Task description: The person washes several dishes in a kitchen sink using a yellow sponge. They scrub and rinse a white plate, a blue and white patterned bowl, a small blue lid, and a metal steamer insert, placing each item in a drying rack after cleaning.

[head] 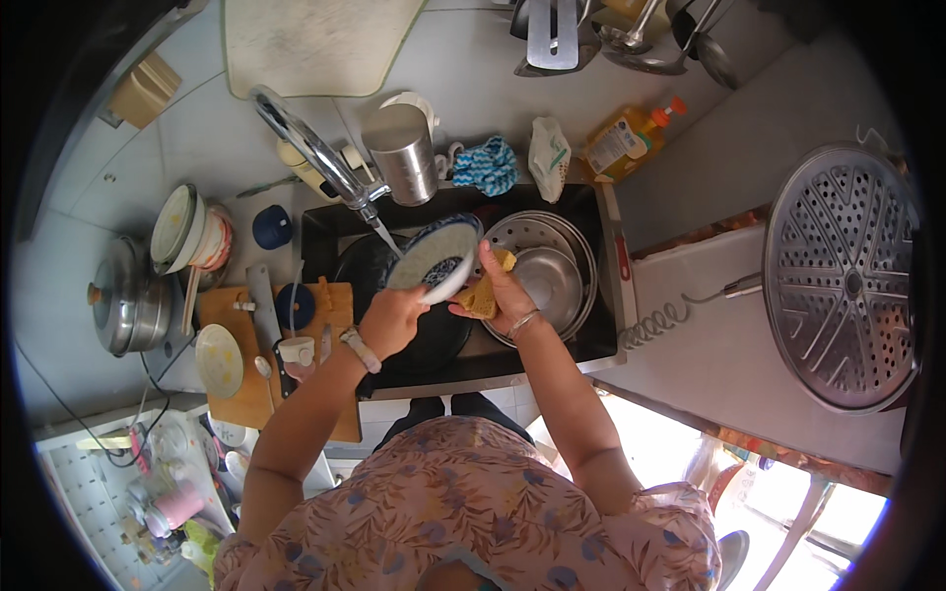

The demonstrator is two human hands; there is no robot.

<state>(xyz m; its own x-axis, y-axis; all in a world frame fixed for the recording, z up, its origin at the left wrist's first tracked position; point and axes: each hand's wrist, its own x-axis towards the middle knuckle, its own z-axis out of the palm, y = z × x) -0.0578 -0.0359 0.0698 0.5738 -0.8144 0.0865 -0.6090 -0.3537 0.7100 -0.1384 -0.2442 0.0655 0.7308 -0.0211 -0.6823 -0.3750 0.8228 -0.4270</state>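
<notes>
My left hand [395, 321] grips the near rim of a blue-and-white patterned bowl [432, 258], which is tilted over the sink. Water from the curved chrome faucet [314, 148] runs onto the bowl's left side. Held against the palm and fingers of my right hand [506, 288] is a yellow sponge [480, 298], just right of the bowl. Under the bowl and my left hand lies a large dark pan [421, 347] in the sink. Nested metal bowls and a perforated strainer [517, 229] sit in the sink's right part, partly behind my right hand.
Left of the sink, a wooden cutting board [340, 406] bears a cleaver [262, 299], a small plate [219, 360] and a spoon. A lidded pot [122, 295] stands farther left. Behind the sink are a metal container [406, 159], a blue-white cloth [485, 166] and an orange soap bottle [621, 144].
</notes>
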